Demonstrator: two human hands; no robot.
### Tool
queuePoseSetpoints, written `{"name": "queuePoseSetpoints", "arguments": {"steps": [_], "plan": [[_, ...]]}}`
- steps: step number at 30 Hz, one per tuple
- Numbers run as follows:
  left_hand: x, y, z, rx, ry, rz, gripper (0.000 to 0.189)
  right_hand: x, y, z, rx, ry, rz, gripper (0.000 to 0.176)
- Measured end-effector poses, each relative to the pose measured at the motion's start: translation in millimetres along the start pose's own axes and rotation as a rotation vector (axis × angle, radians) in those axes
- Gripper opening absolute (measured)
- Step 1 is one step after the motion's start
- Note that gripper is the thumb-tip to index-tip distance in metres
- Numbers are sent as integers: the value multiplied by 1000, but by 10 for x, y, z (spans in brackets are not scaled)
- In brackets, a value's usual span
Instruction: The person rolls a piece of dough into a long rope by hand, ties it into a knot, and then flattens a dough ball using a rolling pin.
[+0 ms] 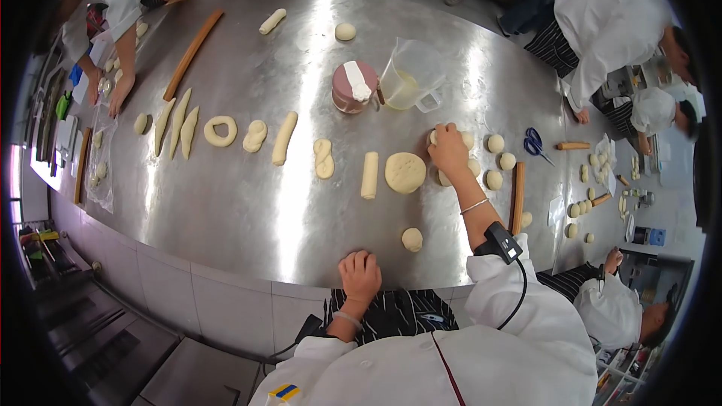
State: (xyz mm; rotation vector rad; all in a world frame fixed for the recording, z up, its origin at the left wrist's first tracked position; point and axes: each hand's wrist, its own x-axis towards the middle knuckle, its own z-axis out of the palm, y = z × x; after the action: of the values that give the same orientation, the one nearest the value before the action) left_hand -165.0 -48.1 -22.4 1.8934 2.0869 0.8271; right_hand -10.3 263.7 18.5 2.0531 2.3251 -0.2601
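Note:
My right hand (pixel 449 152) reaches over a group of dough balls, its fingers closed round a dough ball (pixel 433 137) that shows only in part. Beside it sit several more dough balls (pixel 495 143). Just left of that hand lies a flat dough round (pixel 406 173), then a short dough roll (pixel 369 175) and a dough twist (pixel 323 159). My left hand (pixel 359 276) rests at the near edge of the steel table (pixel 226 218), fingers curled in, with nothing visible in them. A single dough ball (pixel 411 239) lies to its right.
A dough ring (pixel 220 131), a knot (pixel 255 136) and pointed pieces (pixel 180 124) lie left. Behind stand a red-brown tub (pixel 353 89) and a clear jug (pixel 412 71). Rolling pins (pixel 517 197) and blue scissors (pixel 535 143) are right. Other people work around the table.

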Motion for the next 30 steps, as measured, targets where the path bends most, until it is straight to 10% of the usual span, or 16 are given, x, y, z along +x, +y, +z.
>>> {"name": "queuePoseSetpoints", "arguments": {"steps": [16,30], "plan": [[-45,97,123,59,8,22,21,151,-36,-12,264,158,-151,41],[-13,122,104,18,15,41,20,-1559,95,81,694,130,-246,8]]}}
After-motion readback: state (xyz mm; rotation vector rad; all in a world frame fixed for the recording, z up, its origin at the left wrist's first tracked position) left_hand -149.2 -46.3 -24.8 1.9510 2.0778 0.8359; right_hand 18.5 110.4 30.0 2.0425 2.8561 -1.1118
